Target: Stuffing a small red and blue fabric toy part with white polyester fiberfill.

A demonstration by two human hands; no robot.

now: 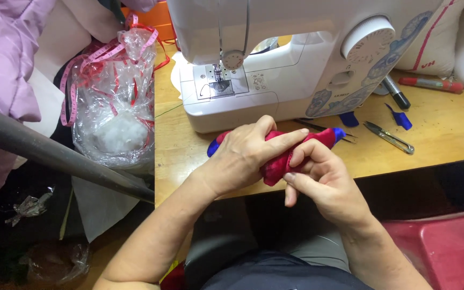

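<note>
Lying mostly hidden inside the two hands was a small red cloth piece (275, 166) with blue tips; only a blue end left of the left hand (243, 156), a red-and-blue end past the right fingers (310, 153), and a red fold between the palms showed. Its full shape could not be made out.

Grip: left hand closed over the piece from above, forefinger stretched along its top; right hand (323, 182) clamped on it from below, fingers curled round the red end. Both hands touched each other at the piece, held just over the near edge of the table (173, 161).

Beyond the hands: white sewing machine (296, 59), its top cut off by the frame; needle area only partly clear.
Right of the grip, on the table: thread snips (389, 137), blue scraps (401, 118), a black marker (397, 94), a red marker (430, 84).
Left of the grip, off the table: clear plastic bag (116, 102) with white stuffing, pink tape measure (73, 86) draped on it.
Lower right: red stool (447, 247), cut off.
</note>
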